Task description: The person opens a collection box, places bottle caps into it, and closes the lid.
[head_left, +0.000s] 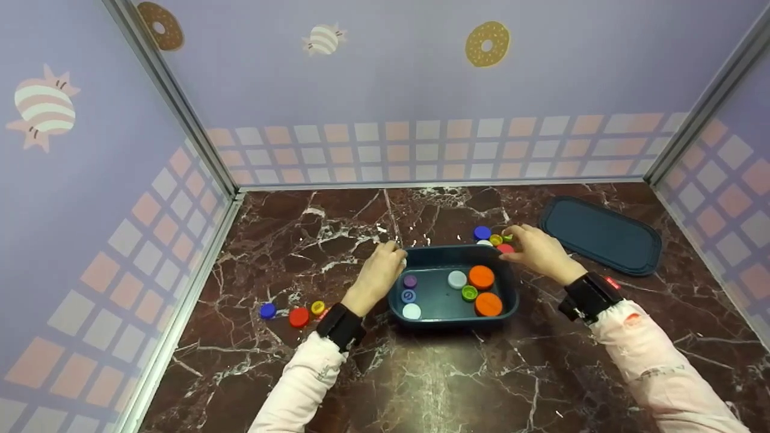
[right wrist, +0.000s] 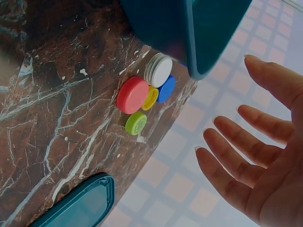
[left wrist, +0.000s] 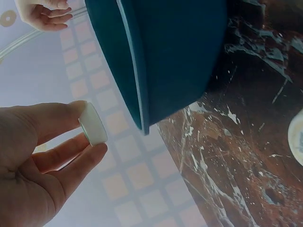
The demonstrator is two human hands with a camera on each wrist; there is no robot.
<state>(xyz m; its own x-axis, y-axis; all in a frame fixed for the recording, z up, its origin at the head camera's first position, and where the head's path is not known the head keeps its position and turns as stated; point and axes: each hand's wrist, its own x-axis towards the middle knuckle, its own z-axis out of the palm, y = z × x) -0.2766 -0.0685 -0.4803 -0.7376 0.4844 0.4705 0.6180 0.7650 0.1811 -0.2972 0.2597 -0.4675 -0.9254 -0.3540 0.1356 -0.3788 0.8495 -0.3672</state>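
Observation:
My left hand [head_left: 376,273] is above the left rim of a dark teal box [head_left: 439,310]. Its thumb and fingertips pinch a white bottle cap [left wrist: 94,124], tilted on its side. Inside the box lie two orange caps [head_left: 481,277], a green cap [head_left: 469,293], a purple cap [head_left: 409,281] and several white or bluish ones. My right hand [right wrist: 265,146] hovers by the box's right end, fingers spread and holding nothing. Below it on the table are a red cap [right wrist: 132,95], a white cap [right wrist: 159,70], a yellow cap [right wrist: 150,98], a blue cap [right wrist: 166,89] and a green cap [right wrist: 136,123].
Left of the box lie a blue cap [head_left: 267,310], a red cap [head_left: 299,317] and a yellow cap [head_left: 317,308]. A white round thing [left wrist: 297,137] is cut off at the left wrist view's edge. The teal lid [head_left: 601,234] lies back right, near the wall panels [head_left: 445,90].

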